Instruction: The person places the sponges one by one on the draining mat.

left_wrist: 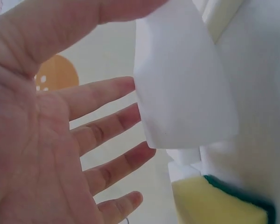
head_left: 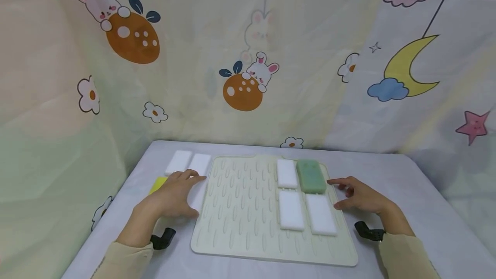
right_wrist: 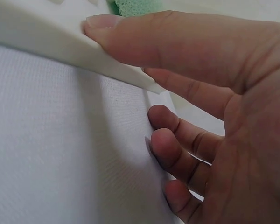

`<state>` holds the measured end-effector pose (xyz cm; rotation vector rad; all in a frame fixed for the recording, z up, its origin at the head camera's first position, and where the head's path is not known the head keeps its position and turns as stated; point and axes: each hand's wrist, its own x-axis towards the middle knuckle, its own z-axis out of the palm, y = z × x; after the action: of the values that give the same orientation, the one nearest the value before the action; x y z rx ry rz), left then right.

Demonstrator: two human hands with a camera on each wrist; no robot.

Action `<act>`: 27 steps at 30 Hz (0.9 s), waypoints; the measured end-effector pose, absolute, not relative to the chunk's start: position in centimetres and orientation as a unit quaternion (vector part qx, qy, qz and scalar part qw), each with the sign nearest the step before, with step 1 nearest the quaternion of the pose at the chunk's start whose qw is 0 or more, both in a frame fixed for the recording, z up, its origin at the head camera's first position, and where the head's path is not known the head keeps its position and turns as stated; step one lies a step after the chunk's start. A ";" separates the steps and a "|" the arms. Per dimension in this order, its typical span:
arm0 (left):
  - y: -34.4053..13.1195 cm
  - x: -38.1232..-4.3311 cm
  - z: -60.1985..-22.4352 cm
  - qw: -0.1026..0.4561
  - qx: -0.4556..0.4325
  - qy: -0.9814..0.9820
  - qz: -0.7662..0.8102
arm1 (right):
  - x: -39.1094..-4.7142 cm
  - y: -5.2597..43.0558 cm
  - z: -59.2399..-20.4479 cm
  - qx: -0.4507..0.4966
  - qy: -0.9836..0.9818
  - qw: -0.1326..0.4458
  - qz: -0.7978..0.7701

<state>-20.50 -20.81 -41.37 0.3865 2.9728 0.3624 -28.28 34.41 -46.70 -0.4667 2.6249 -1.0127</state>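
Observation:
My left hand [head_left: 172, 197] is at the left edge of a cream ridged mat [head_left: 240, 210]. It holds a white sponge block [left_wrist: 182, 84] with thumb and fingertips at its edges; the thumb's tip is cut off in the left wrist view. On the mat's right half lie white sponge blocks [head_left: 291, 211], [head_left: 286, 174], [head_left: 320, 214] and a green sponge [head_left: 311, 176]. At the mat's right edge, the thumb and index finger of my right hand [head_left: 360, 195] touch the rim, the other fingers loosely bent above the tablecloth.
Left of the mat, two white blocks [head_left: 179, 162] lie at the back of the table. A yellow sponge [left_wrist: 214, 200] with a dark green layer is partly behind my left hand. A printed cloth [head_left: 186, 76] hangs behind the white-covered table [head_left: 387, 167].

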 end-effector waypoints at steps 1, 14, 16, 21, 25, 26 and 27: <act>-20.7 -20.5 -41.4 0.059 0.131 0.982 0.120 | -28.3 34.4 -46.8 -0.161 0.912 0.143 -0.350; -18.4 -22.5 -40.7 0.047 0.156 0.982 0.100 | -28.3 34.1 -46.6 -0.151 0.917 0.140 -0.341; -18.0 -22.8 -40.6 0.048 0.155 0.982 0.097 | -28.4 34.0 -46.7 -0.150 0.918 0.139 -0.341; -17.1 -23.6 -40.5 0.050 0.167 0.980 0.096 | -28.6 34.1 -46.9 -0.146 0.919 0.137 -0.340; -16.2 -24.3 -40.3 0.046 0.182 0.978 0.093 | -28.5 34.2 -46.9 -0.148 0.917 0.136 -0.345; -16.0 -24.5 -40.3 0.047 0.183 0.977 0.095 | -28.4 34.2 -46.9 -0.149 0.916 0.136 -0.348; -15.8 -24.6 -40.3 0.048 0.185 0.977 0.096 | -28.4 34.2 -46.9 -0.147 0.915 0.137 -0.350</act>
<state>-24.64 -15.77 -40.28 0.5654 2.9781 0.2917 -28.37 34.18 -46.93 -0.4269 2.6483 -1.0120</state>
